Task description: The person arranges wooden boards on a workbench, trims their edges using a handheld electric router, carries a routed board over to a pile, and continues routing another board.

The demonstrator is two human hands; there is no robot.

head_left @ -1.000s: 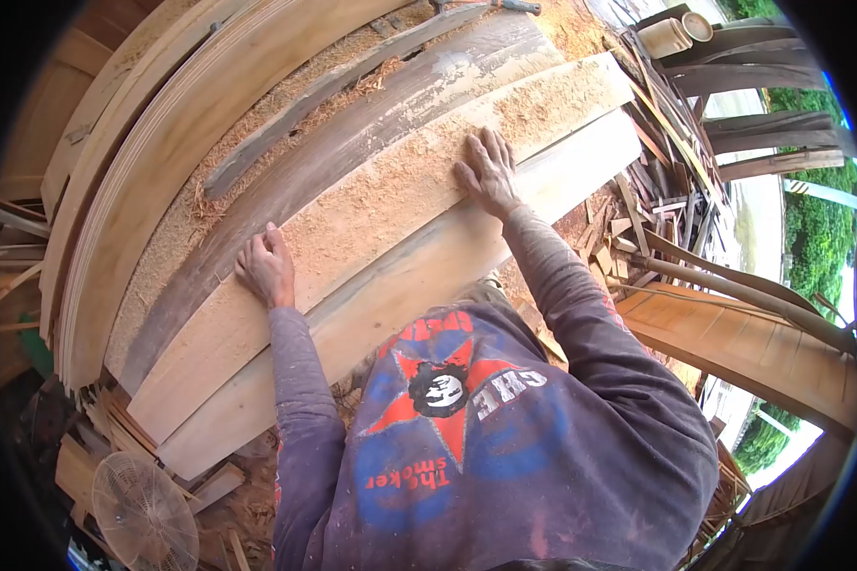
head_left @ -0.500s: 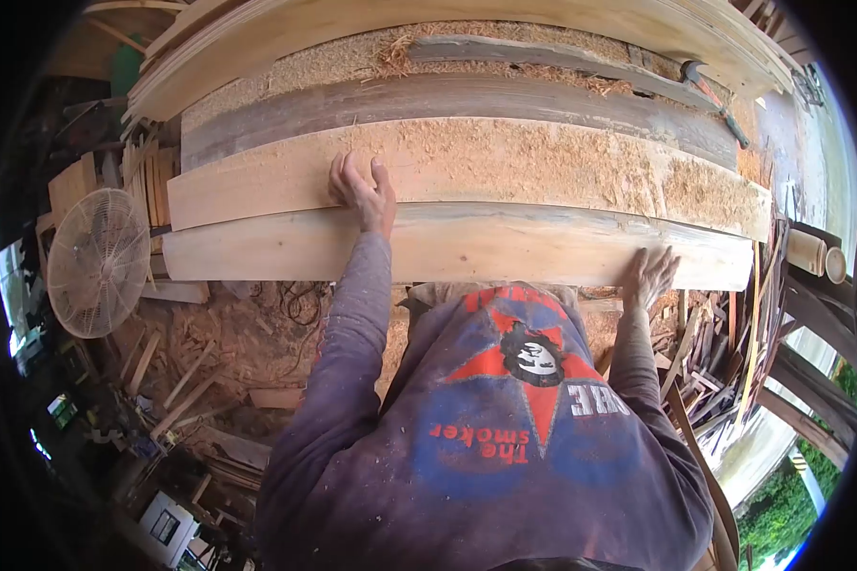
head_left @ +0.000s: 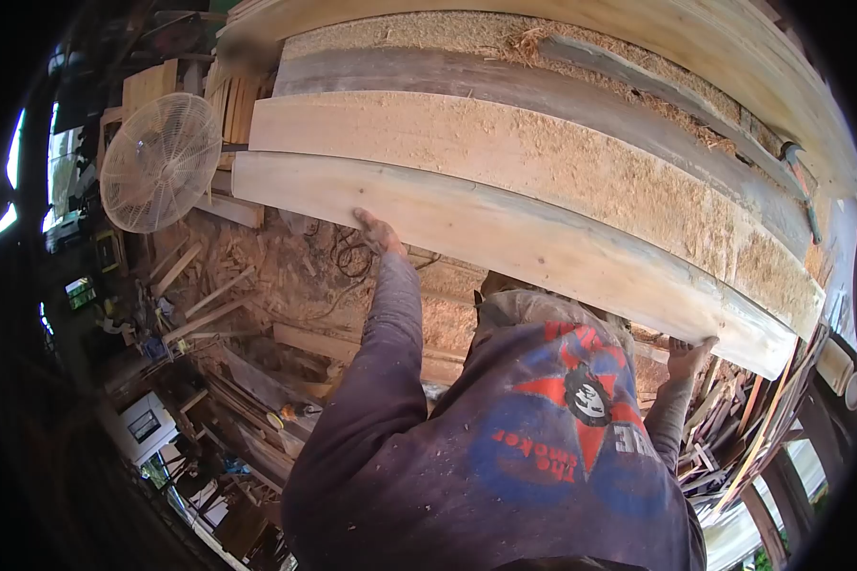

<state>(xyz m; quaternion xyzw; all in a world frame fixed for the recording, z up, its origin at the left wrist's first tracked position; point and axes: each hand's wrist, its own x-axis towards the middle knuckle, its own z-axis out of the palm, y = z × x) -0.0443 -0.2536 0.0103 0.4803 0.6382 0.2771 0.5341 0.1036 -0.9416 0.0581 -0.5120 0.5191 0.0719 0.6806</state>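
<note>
The near pale plank (head_left: 467, 226), smooth and lightly curved, lies along the side of the bench closest to my body. My left hand (head_left: 380, 234) grips its near edge left of the middle, with the fingers partly under the wood. Near the plank's right end, my right hand (head_left: 690, 356) holds the same edge, its thumb at the rim and its other fingers mostly hidden. Just beyond lies a second plank (head_left: 505, 143), strewn with sawdust, and neither hand touches it.
A round caged fan (head_left: 160, 163) stands at the left. A hammer (head_left: 804, 190) lies at the far right of the bench. A grey wood strip (head_left: 657, 86) and stacked curved boards (head_left: 428, 8) lie farther back. Scrap wood (head_left: 724, 428) is piled at right.
Both hands have moved from the tops of the planks to the near plank's front edge and now grip it. The camera view has turned toward the left, bringing the fan further in.
</note>
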